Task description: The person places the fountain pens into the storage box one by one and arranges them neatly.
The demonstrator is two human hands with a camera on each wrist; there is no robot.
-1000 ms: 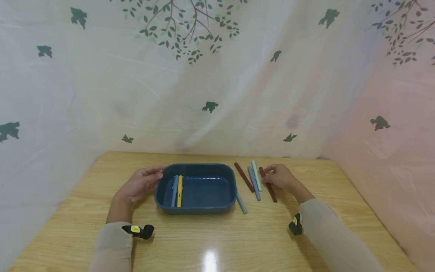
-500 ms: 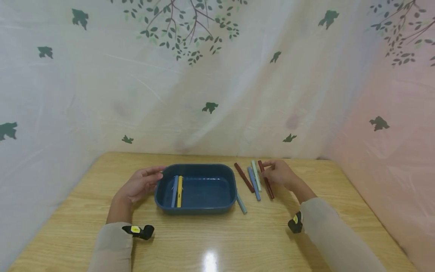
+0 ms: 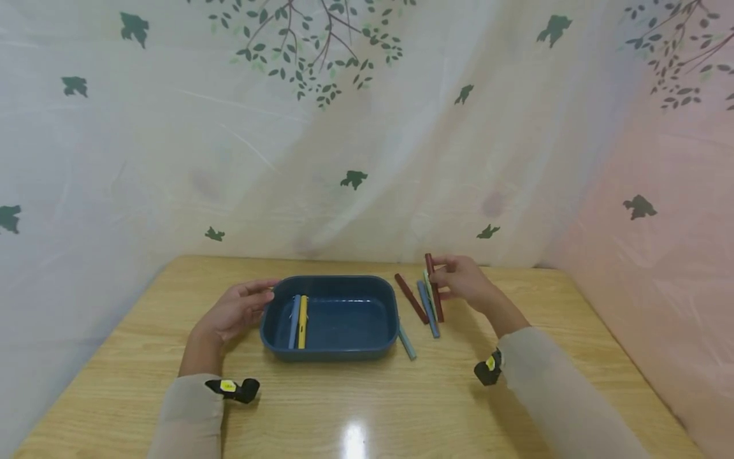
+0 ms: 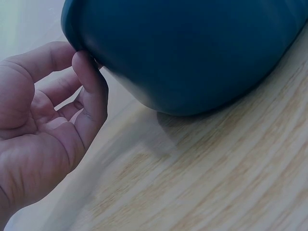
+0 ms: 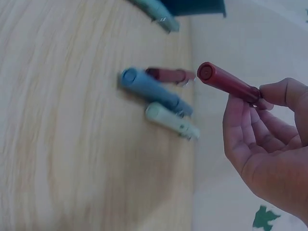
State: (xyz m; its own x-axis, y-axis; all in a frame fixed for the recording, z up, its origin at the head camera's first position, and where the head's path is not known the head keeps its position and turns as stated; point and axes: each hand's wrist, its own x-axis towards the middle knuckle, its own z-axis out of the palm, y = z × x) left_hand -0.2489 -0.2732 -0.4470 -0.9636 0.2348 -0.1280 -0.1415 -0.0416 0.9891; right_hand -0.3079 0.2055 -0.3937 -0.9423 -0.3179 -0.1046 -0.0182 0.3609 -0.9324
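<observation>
- While the right hand (image 5: pixel 269 132) pinches the dark red pen (image 5: pixel 230 83) between thumb and fingertips, its gap is narrow, about the barrel's thickness
- Pen's place: in the right fingertips, held on its far half; near end juts free past them; seems raised off the table (image 3: pixel 309 408), crossing in front of the pale green pen (image 5: pixel 171 120) in the head view
- Handling, my judgement: light, stiff, hardly fragile; smooth barrel with a faint shine, so it could roll or slip between slack fingers
- Best hold, as judged: mid-barrel, thumb opposing two fingers; the far-half pinch leaves a long free end that may tilt
- Below and left of the right fingertips: blue pen (image 5: pixel 156 92) beside the pale green one, second dark red pen (image 5: pixel 169 75) farther left; clips visible, could snag a neighbour
- Left hand (image 3: pixel 237 311): fingers loosely bent, tips touching the outside of the dark blue tray (image 3: pixel 344 322) near its rim; not seen wrapped round it
- Tray judged rigid, smooth, heavier than any pen; rim the surest hold
- Just right of the left fingertips, inside the tray: inner blue pen (image 3: pixel 294 322) and yellow pen (image 3: pixel 302 322), side by side
- Teal pen (image 3: pixel 408 343) by the tray's end away from those fingers, partly hidden
</observation>
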